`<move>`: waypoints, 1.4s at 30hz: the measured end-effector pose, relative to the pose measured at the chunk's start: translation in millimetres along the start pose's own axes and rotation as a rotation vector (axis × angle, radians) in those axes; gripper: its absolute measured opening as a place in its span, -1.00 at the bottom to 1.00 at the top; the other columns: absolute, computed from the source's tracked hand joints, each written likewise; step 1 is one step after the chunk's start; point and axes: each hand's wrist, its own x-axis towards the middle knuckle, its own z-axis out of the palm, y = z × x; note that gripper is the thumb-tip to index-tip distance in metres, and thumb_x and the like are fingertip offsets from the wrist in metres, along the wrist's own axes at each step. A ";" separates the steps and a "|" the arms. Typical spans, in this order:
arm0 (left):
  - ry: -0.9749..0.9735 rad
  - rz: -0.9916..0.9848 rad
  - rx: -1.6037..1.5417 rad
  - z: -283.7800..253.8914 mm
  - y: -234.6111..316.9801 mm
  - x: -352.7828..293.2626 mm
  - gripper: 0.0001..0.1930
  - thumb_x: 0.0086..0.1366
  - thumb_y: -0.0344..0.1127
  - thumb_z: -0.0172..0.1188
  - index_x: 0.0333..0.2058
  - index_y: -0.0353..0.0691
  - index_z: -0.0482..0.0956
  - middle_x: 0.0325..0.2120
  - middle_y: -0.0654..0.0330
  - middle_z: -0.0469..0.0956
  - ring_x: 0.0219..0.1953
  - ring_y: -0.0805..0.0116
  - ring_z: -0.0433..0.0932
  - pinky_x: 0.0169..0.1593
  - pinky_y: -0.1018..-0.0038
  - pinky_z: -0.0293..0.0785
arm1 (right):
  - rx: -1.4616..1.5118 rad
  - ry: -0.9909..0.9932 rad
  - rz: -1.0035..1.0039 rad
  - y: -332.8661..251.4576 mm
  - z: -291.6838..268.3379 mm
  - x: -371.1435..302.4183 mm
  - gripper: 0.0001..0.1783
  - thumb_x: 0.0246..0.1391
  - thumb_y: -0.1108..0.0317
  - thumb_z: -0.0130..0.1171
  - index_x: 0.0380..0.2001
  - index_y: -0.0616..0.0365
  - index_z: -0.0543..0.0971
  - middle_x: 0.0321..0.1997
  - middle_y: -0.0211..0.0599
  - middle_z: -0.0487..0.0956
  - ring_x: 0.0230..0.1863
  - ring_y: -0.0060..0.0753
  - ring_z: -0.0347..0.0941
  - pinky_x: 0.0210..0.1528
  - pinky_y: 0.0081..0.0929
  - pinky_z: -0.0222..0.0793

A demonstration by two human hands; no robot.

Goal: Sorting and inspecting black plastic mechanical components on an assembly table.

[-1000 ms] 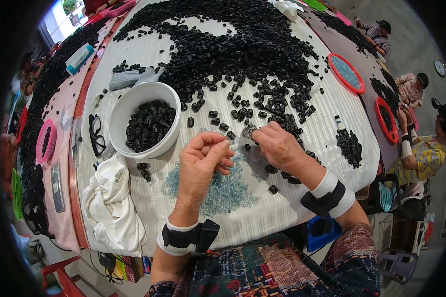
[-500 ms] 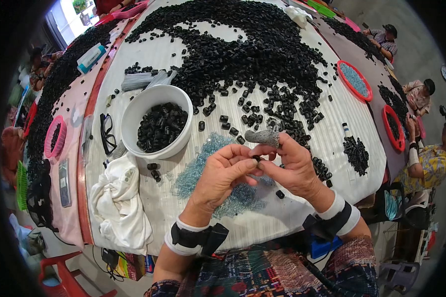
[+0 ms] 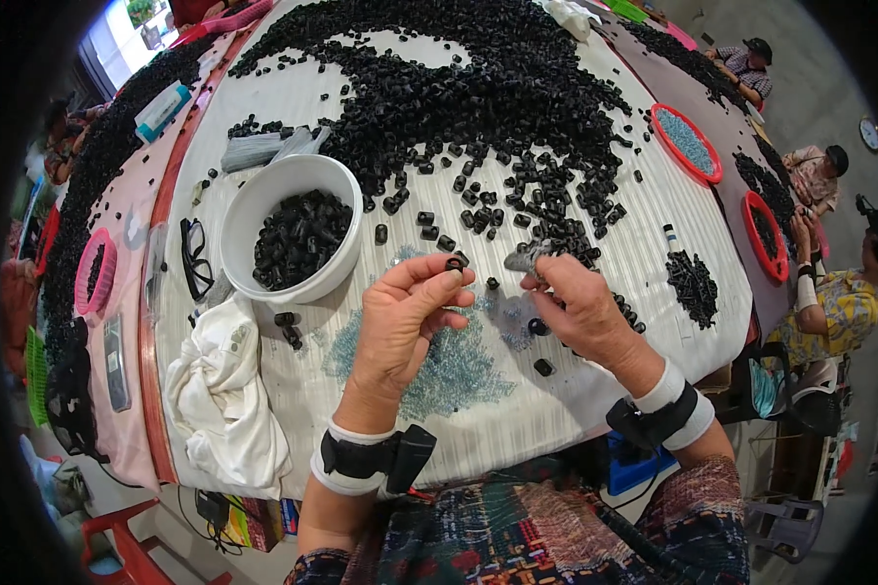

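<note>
Your left hand (image 3: 395, 317) pinches a small black part (image 3: 454, 263) between thumb and index finger, above the striped white surface (image 3: 556, 414). Your right hand (image 3: 590, 302), fingers curled, grips a grey bundle (image 3: 525, 259); hands apart. Pale blue beads (image 3: 434, 366) lie scattered below. White bowl (image 3: 239, 234), holding black pieces (image 3: 300, 239), stands left of your left hand.

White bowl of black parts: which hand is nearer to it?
Left. The left hand sits just right of the white bowl, slightly lower; the right hand is farther right.
</note>
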 end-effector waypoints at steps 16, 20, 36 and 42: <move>-0.052 0.022 0.078 0.8 -3.1 -0.3 -0.84 0.21 -0.48 0.18 -0.21 -0.31 0.52 -0.34 0.06 0.60 -0.42 0.43 0.62 -0.47 0.61 0.59 | -0.243 -0.068 -0.134 3.4 23.9 -4.5 -0.65 -0.26 0.58 0.13 -0.27 0.19 0.41 -0.42 -0.24 0.40 -0.32 -0.16 0.36 -0.24 -0.29 0.30; -0.043 0.017 0.108 1.2 -2.7 -1.6 -0.80 0.18 -0.45 0.23 -0.21 -0.36 0.52 -0.37 0.08 0.61 -0.40 0.43 0.62 -0.46 0.63 0.57 | -0.278 -0.061 -0.154 3.2 25.9 -5.7 -0.63 -0.26 0.57 0.13 -0.26 0.18 0.42 -0.42 -0.26 0.40 -0.32 -0.18 0.35 -0.24 -0.29 0.30; -0.038 -0.002 0.154 4.3 -1.4 -2.6 -0.78 0.15 -0.43 0.26 -0.22 -0.36 0.52 -0.42 0.16 0.59 -0.42 0.47 0.60 -0.47 0.65 0.55 | -0.204 0.016 -0.210 1.3 18.9 -2.3 -0.65 -0.30 0.62 0.12 -0.29 0.23 0.43 -0.43 -0.22 0.40 -0.34 -0.17 0.36 -0.29 -0.29 0.29; -0.065 0.007 0.281 7.6 -1.7 -5.6 -0.79 0.12 -0.46 0.29 -0.25 -0.34 0.55 -0.44 0.20 0.58 -0.43 0.51 0.59 -0.46 0.66 0.53 | -0.001 0.133 -0.242 -17.7 0.5 6.9 -0.62 -0.30 0.72 0.11 -0.28 0.29 0.40 -0.41 -0.15 0.40 -0.37 -0.10 0.35 -0.31 -0.26 0.32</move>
